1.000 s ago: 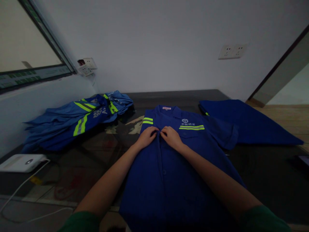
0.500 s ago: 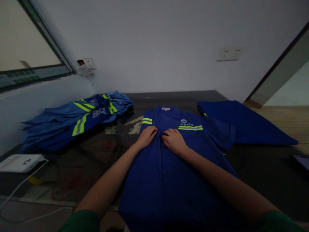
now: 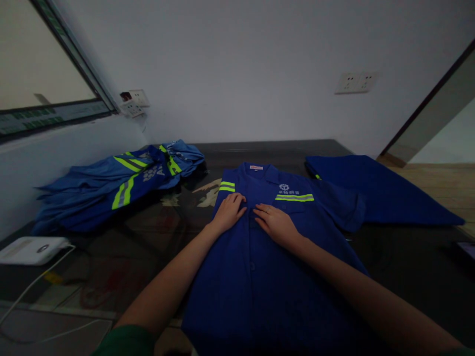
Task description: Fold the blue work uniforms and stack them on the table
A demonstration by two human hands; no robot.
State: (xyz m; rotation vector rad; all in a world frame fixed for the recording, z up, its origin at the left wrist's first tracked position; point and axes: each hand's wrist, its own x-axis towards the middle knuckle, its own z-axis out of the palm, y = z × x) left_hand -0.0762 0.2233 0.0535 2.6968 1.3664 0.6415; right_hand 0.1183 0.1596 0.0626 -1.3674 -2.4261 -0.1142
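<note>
A dark blue short-sleeved work shirt [image 3: 274, 291] lies front up on the dark table, its collar toward the wall. Yellow and grey reflective strips and a white gear logo mark its chest. My left hand [image 3: 229, 211] rests flat on the shirt beside the button placket, below the strip on that side. On the other side of the placket, my right hand [image 3: 275, 222] lies with fingers stretched over the cloth, just below the chest strip. Neither hand grips the fabric. A button shows on the placket lower down.
Several crumpled blue garments [image 3: 100, 193] with reflective strips lie at the left. At the right is a folded blue garment [image 3: 374, 193]. A white power bank [image 3: 33, 249] with a cable sits on the left of the table [image 3: 237, 148]. A wall stands behind.
Both hands have loosened from the placket edge, where their fingertips were pinching the cloth. The right hand has shifted slightly right and down, and the fingers now lie flatter.
</note>
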